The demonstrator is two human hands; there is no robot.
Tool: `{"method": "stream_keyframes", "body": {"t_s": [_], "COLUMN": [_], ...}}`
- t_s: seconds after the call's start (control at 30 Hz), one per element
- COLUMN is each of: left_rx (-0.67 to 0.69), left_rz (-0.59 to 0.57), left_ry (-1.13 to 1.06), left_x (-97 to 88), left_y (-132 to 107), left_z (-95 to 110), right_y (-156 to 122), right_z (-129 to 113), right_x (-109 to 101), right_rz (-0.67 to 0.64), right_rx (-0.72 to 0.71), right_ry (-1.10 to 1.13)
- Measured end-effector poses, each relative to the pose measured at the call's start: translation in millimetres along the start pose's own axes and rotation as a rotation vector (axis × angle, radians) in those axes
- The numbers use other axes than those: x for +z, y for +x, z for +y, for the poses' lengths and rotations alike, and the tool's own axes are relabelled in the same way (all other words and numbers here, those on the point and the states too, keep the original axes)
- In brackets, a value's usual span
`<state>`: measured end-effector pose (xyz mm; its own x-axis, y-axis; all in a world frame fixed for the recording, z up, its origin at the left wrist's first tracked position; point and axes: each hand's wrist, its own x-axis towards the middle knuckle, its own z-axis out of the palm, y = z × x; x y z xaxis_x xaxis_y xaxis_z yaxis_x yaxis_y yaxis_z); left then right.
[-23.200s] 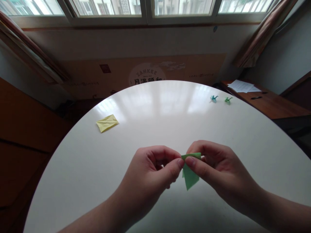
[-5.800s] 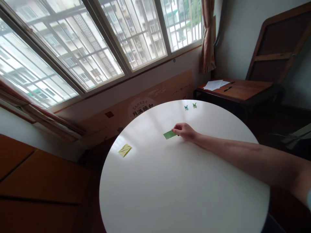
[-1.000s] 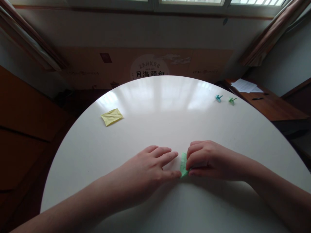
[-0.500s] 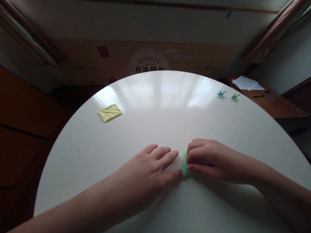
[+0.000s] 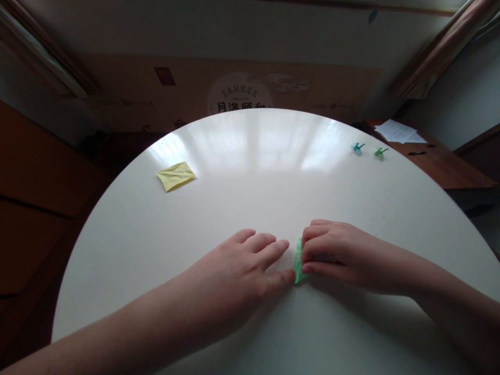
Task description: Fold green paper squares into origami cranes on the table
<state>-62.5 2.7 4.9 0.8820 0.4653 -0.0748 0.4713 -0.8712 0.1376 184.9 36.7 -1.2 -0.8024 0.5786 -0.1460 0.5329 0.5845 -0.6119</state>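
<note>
A small piece of green folded paper (image 5: 298, 263) lies on the white table between my two hands. My right hand (image 5: 332, 255) is closed over its right side, fingers curled and thumb pressed against it, so part of the paper is hidden. My left hand (image 5: 253, 263) rests flat with its fingers spread. Its thumb tip touches the paper's lower left edge, while the other fingertips lie on the table just left of it.
The round white table (image 5: 187, 224) holds a creased yellow paper (image 5: 176, 176) at the far left. Two small folded paper figures, one blue (image 5: 357, 148) and one green (image 5: 380, 152), stand at the far right. Beyond them, paper sheets (image 5: 400, 131) lie on a brown wooden surface (image 5: 449, 164).
The view has tilted slightly, so the table and its things sit a little higher. Both hands keep nearly the same pose around the green paper.
</note>
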Motion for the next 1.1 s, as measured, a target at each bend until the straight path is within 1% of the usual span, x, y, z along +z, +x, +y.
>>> {"method": "stream_keyframes", "body": {"t_s": [0.27, 0.57, 0.8, 1.1], "left_rx": [-0.030, -0.032, -0.005, -0.001], "left_rz": [-0.007, 0.022, 0.071, 0.070], "left_ry": [-0.011, -0.024, -0.010, -0.037], "left_x": [-1.5, -1.8, 1.0, -3.0], "left_y": [0.2, 0.0, -0.3, -0.1], "left_z": [2.0, 2.8, 1.4, 2.2], "right_y": [0.8, -0.5, 0.4, -0.6], "right_z": [-13.1, -13.2, -15.9, -18.6], "right_x": [6.7, 14.9, 18.4, 20.5], "right_rz": [0.055, 0.080, 0.101, 0.118], "right_rx": [0.080, 0.106, 0.153, 0.162], "right_ry": [-0.106, -0.149, -0.174, -0.192]}}
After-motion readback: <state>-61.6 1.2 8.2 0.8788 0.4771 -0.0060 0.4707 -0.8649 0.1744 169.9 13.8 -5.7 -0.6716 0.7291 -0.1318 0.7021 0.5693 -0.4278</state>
